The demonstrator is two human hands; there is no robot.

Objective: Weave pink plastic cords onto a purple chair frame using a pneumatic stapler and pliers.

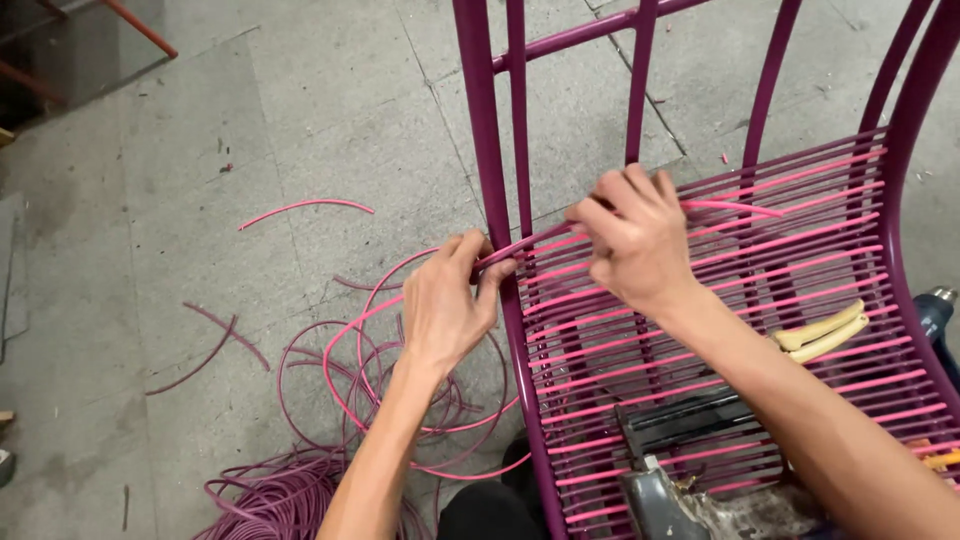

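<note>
A purple metal chair frame lies in front of me, its seat strung with parallel pink and purple cords. My left hand grips a pink plastic cord right at the frame's left bar. My right hand pinches the same cord over the woven strands, a little to the right of the bar. The cord trails off to the left into loose loops on the floor.
A tangle of purple cord lies on the concrete floor at lower left, with cut pieces scattered around. Pliers with yellow handles rest on the strands. A dark tool lies at the bottom, a heat-gun-like tool at right.
</note>
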